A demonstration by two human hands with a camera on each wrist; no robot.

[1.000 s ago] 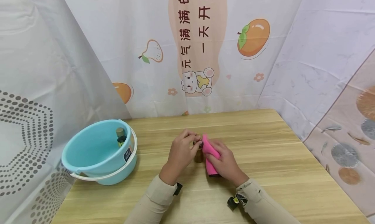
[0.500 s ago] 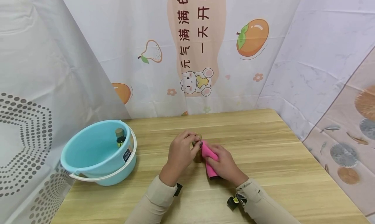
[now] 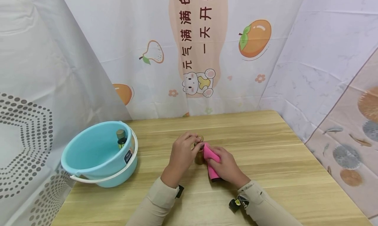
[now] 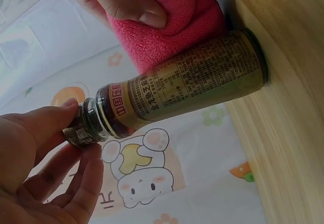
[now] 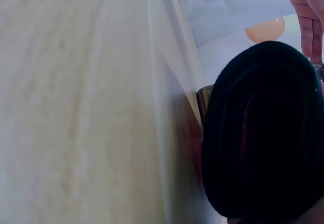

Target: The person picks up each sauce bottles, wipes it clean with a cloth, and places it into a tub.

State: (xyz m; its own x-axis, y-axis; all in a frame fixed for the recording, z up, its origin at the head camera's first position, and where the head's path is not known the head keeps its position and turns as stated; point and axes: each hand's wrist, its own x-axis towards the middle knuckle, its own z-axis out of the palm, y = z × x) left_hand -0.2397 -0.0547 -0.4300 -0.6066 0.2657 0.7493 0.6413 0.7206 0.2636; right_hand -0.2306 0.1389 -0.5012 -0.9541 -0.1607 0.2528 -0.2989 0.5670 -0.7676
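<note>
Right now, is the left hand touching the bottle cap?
Touching. The left wrist view shows it: the left hand pinches the bottle cap, skin against it with no gap.

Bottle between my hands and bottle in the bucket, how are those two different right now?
The bottle between the hands is on the table; the bucket bottle is inside the blue bucket.

The left hand pinches the first bottle's cap and the right hand holds pink cloth against it; neither hand touches the bucket bottle.

Both have caps and dark shoulders.

Beige cuffed sleeves; black wrist cameras.
</note>
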